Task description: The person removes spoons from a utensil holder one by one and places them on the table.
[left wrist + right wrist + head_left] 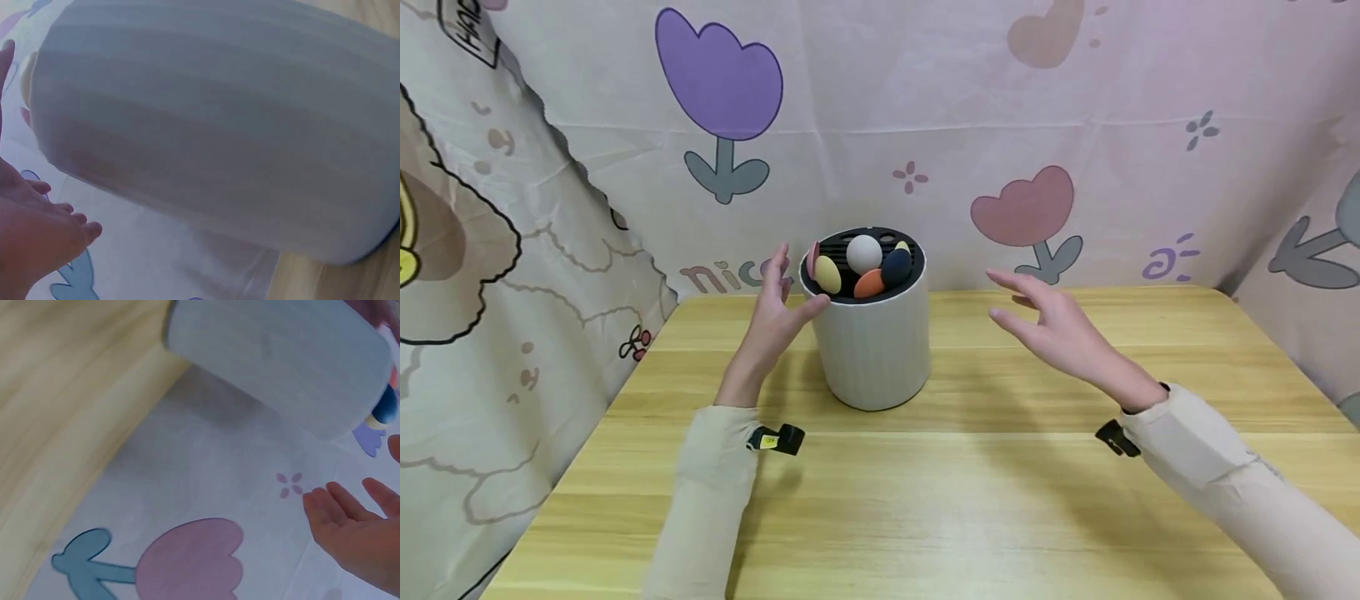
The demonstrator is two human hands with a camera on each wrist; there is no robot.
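Note:
A white ribbed cylindrical holder (874,354) stands upright towards the back of the table, its black slotted top bearing a white round piece (864,254), a yellow one (827,274), an orange one (869,284) and a dark blue one (896,267). The left hand (772,321) is at the holder's left side, fingers spread, thumb near the rim; whether it touches cannot be told. To the right, apart from the holder, the right hand (1060,329) hovers with extended fingers and holds nothing. The holder (212,119) fills much of the left wrist view.
The wooden table (925,517) reaches back to a printed cloth (880,100) with flower drawings. More patterned cloth (572,308) hangs along the left side. Each wrist wears a small black camera, at the left sleeve (790,439) and right sleeve (1117,438).

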